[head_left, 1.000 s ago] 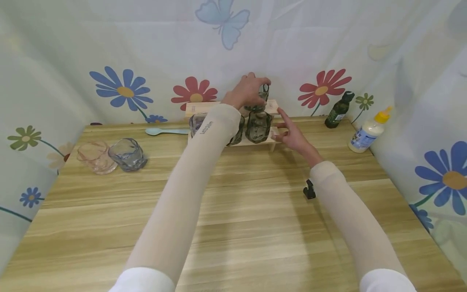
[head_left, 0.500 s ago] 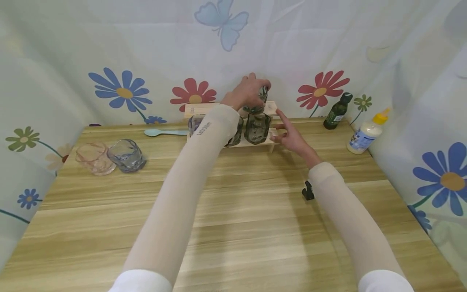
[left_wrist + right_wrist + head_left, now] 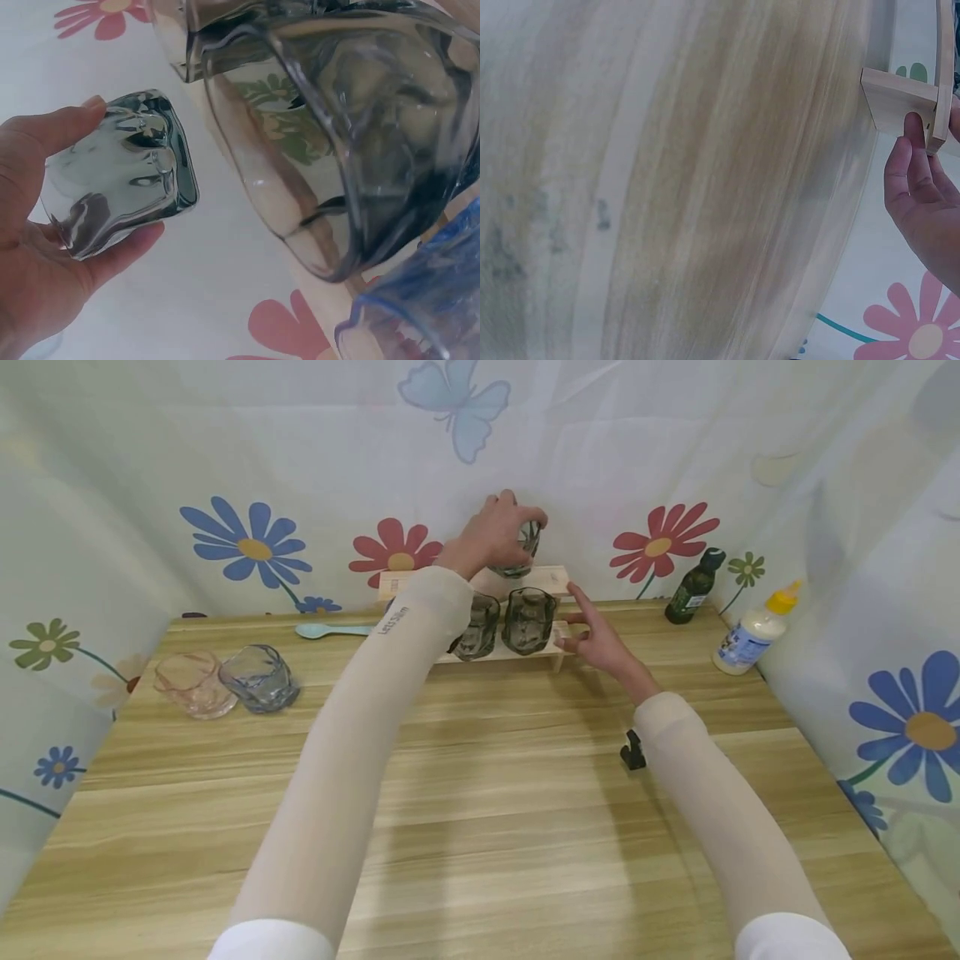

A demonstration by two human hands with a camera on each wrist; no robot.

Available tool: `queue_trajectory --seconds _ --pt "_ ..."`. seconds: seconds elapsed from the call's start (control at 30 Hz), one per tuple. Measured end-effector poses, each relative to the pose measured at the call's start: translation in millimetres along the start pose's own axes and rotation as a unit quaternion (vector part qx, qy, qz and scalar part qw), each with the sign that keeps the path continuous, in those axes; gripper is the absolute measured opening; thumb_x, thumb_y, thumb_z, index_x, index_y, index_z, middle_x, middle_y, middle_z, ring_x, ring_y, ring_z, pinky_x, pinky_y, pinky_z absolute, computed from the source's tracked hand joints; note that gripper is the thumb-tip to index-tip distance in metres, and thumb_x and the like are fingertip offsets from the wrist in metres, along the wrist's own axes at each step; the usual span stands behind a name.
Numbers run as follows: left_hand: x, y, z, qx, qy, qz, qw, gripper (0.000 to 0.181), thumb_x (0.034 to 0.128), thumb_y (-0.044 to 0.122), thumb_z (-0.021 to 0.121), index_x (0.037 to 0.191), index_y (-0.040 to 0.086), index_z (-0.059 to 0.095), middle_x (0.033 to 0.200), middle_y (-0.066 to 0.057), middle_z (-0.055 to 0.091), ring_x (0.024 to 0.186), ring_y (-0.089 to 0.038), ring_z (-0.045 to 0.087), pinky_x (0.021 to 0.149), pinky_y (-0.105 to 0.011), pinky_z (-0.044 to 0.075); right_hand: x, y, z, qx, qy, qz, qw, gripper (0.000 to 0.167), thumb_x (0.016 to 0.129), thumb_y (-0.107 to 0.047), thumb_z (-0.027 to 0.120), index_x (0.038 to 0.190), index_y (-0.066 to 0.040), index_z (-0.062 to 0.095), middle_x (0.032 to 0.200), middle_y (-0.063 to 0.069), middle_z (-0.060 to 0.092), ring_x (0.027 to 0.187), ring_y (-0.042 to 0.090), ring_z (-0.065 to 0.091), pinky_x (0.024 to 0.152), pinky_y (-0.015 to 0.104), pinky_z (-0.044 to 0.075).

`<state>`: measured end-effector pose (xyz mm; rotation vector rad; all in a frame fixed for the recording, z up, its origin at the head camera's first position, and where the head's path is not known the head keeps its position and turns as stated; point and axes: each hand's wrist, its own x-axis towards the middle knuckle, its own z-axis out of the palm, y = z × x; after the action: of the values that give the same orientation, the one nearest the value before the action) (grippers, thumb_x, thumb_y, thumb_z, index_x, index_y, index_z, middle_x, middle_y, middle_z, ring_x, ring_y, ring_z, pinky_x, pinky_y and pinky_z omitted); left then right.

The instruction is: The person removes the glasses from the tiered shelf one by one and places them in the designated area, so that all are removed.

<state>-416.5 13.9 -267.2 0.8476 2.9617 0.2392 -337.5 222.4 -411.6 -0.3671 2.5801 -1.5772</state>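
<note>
In the head view the left hand grips a smoky glass just above the top board of a small wooden two-tier rack. The left wrist view shows that glass between thumb and fingers of the left hand, apart from the rack. Two dark glasses stand on the lower tier; a bluish glass beside them is mostly behind the left sleeve. The right hand holds the rack's right end, its fingers against the wood in the right wrist view.
At the left of the table are a pink glass and a blue-grey glass, with a light blue spoon behind. At the right stand a dark green bottle and a yellow-capped bottle. A black object lies near the right sleeve.
The left hand has lifted the smoky glass off the rack's top board, moving up and slightly left. More of the lower dark glasses shows. The right hand stays at the rack's end.
</note>
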Motion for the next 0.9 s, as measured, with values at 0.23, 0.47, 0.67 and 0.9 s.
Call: queue_trajectory --seconds 0.23,0.47,0.67,0.9 --pt "-16.6 -11.4 -18.4 -0.011 0.009 0.0 0.9999 0.06 0.0923 0.032 0.068 0.148 0.031 0.046 0.149 -0.017 0.034 0.134 -0.035 0.035 0.103 -0.051 0.045 2.2 1.6 -1.0 -0.006 0.005 0.002 1.0 0.096 0.094 0.001 0.064 0.162 -0.033 0.005 0.163 0.019 0.023 0.123 0.047 0.057 0.081 0.029 0.055" --pt "-38.7 -26.6 -27.5 -0.024 0.007 -0.008 0.9996 0.061 0.0912 0.03 0.07 0.148 0.029 0.047 0.146 -0.018 0.036 0.133 -0.035 0.034 0.099 -0.051 0.046 3.2 4.5 -1.0 -0.012 -0.003 -0.005 0.9999 0.097 0.094 0.0 0.065 0.162 -0.032 0.003 0.166 0.016 0.017 0.135 0.044 0.047 0.082 0.039 0.056" --pt "-63.6 -32.7 -34.9 -0.024 0.038 0.004 0.999 0.06 0.0907 0.03 0.071 0.146 0.027 0.049 0.144 -0.02 0.038 0.131 -0.038 0.037 0.097 -0.054 0.046 2.9 6.6 -3.7 -0.004 -0.001 -0.004 1.0 0.097 0.094 0.002 0.064 0.162 -0.031 0.003 0.168 0.011 0.01 0.136 0.045 0.046 0.077 0.023 0.054" --pt "-93.1 -48.1 -39.7 -0.029 0.058 -0.008 0.9979 0.061 0.0913 0.032 0.071 0.148 0.027 0.048 0.145 -0.021 0.037 0.129 -0.04 0.037 0.09 -0.057 0.043 2.2 5.2 -4.3 -0.001 -0.003 0.003 1.0 0.097 0.094 0.001 0.064 0.161 -0.034 0.003 0.167 0.016 0.016 0.126 0.046 0.054 0.079 0.03 0.056"
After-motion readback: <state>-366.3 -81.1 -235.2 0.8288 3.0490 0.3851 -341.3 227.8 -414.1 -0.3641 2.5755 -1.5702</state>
